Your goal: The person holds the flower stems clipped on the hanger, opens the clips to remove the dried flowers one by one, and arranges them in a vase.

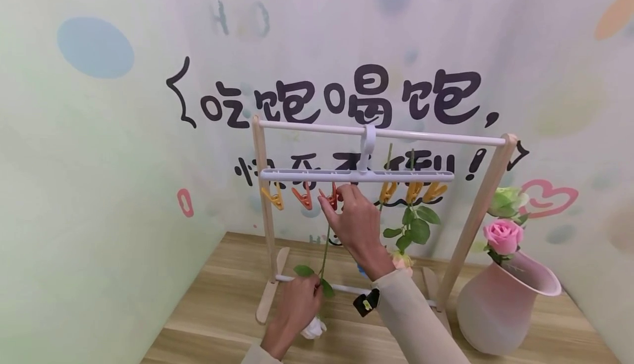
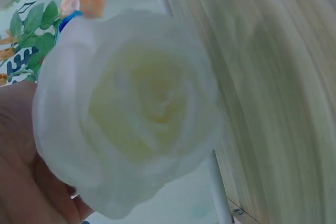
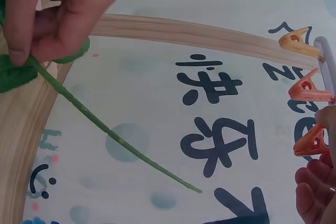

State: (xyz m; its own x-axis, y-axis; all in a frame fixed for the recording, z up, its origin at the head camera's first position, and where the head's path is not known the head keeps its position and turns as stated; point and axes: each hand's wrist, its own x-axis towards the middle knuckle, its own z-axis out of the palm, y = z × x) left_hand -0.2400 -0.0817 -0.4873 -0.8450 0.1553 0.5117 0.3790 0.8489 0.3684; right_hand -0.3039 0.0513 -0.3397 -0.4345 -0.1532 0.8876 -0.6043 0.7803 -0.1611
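My left hand (image 1: 299, 300) pinches the green stem (image 3: 121, 137) of an artificial white rose (image 2: 142, 98), close to its leaves. The rose hangs head down, and its bare stem end points up toward the hanger. In the right wrist view that end is apart from the clips. Up at the white clip hanger (image 1: 307, 175), my right hand (image 1: 359, 223) grips a reddish-orange clip (image 3: 312, 142) between thumb and fingers. To its left hang an orange clip (image 1: 303, 196) and a yellow clip (image 1: 273, 196).
The hanger hooks over a wooden rack's white bar (image 1: 312, 127). Yellow clips (image 1: 414, 192) on its right hold upside-down flowers, including a peach one (image 1: 402, 263). A pink-white vase (image 1: 495, 309) with a pink rose (image 1: 503, 236) stands right of the rack.
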